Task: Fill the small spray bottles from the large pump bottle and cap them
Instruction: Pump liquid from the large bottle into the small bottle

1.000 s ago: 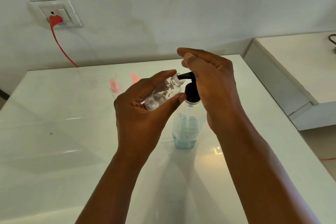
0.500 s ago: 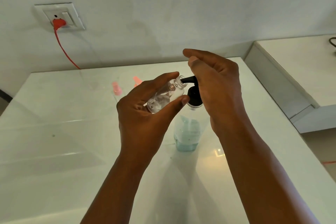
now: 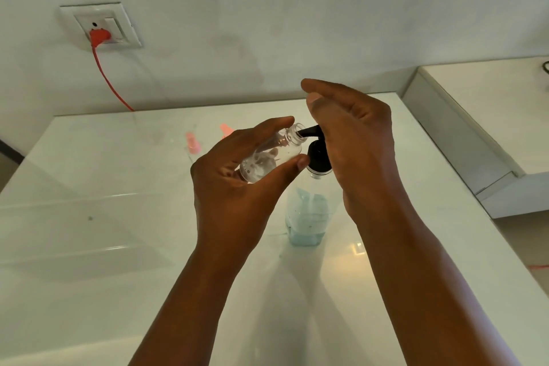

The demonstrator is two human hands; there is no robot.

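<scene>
My left hand (image 3: 234, 187) grips a small clear spray bottle (image 3: 271, 154), tilted with its open neck against the black nozzle of the pump head (image 3: 316, 154). The large pump bottle (image 3: 307, 214) stands on the white table (image 3: 104, 246), with pale blue liquid in its lower part. My right hand (image 3: 353, 140) rests on top of the pump head with fairly straight fingers, hiding most of it. A little clear liquid sits inside the small bottle. Two pink caps (image 3: 191, 140) of other small bottles show behind my left hand.
A wall socket (image 3: 101, 28) with a red plug and red cable (image 3: 110, 83) is on the wall at the back left. A lower white surface (image 3: 490, 116) adjoins the table on the right. The table's right edge runs diagonally beside my right forearm.
Both hands stay at the pump and small bottle, and the view has shifted slightly. The pump head sits a bit lower relative to the small bottle's neck.
</scene>
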